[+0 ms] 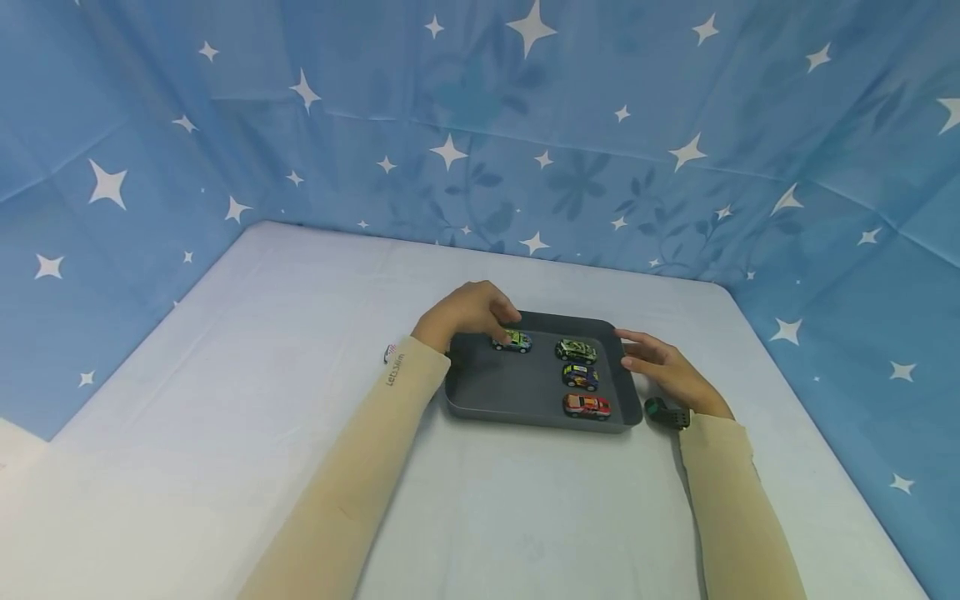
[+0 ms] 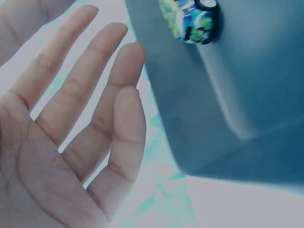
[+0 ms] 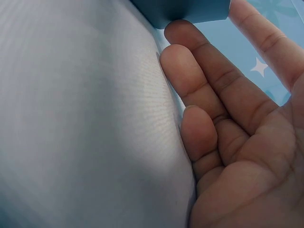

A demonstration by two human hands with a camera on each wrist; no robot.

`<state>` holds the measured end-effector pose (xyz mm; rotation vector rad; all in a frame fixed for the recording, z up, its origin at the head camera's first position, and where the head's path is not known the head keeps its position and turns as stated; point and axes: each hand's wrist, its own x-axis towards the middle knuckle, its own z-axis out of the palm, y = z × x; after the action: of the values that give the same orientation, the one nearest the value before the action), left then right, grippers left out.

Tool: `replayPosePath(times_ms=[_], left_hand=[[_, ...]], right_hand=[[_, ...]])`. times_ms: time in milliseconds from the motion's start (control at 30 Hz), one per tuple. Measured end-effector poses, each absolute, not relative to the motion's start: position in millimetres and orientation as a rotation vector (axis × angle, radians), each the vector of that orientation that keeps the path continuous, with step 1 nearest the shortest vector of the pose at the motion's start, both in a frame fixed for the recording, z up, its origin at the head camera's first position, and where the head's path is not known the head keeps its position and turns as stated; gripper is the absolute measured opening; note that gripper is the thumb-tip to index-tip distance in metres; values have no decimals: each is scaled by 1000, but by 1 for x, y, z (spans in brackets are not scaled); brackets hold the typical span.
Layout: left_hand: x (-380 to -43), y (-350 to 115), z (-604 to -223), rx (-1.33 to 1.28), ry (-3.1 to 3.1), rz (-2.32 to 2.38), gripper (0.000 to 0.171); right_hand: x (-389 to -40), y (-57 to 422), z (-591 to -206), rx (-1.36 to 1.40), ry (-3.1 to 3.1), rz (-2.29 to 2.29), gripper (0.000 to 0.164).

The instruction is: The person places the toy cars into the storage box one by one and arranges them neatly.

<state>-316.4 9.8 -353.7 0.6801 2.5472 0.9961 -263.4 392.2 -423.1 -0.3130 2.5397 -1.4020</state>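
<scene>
A dark grey tray [image 1: 510, 400] lies on the white table with several toy cars in it. My left hand [image 1: 472, 308] reaches over its far left part. In the head view its fingers overlap a green and blue toy car [image 1: 517, 341]; in the left wrist view the fingers are loosely spread, apart from that car. My right hand [image 1: 667, 367] is at the tray's right wall, fingertips right at it, fingers relaxed. On the tray's right side stand a camouflage-green car [image 1: 576, 351], a dark blue car [image 1: 581, 377] and a red car [image 1: 587, 406].
Just left of the left sleeve, a small white toy car [image 1: 389, 354] shows partly on the table [image 1: 247, 400]. A dark wrist device [image 1: 667, 413] sits at the right cuff. Blue star-patterned cloth [image 1: 480, 125] hangs behind and at both sides.
</scene>
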Motion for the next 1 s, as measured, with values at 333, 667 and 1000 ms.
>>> replayPosePath(times_ms=[333, 667, 1000], left_hand=[[-308, -29, -350, 929, 2428, 1062, 47], [-293, -62, -360, 979, 2420, 1203, 45], [-289, -99, -380, 945, 2516, 1257, 43]], right_hand=[[-265, 393, -422, -321, 2554, -1375, 68], [-264, 393, -424, -328, 2533, -1420, 68], [-265, 393, -425, -332, 2541, -1405, 67]])
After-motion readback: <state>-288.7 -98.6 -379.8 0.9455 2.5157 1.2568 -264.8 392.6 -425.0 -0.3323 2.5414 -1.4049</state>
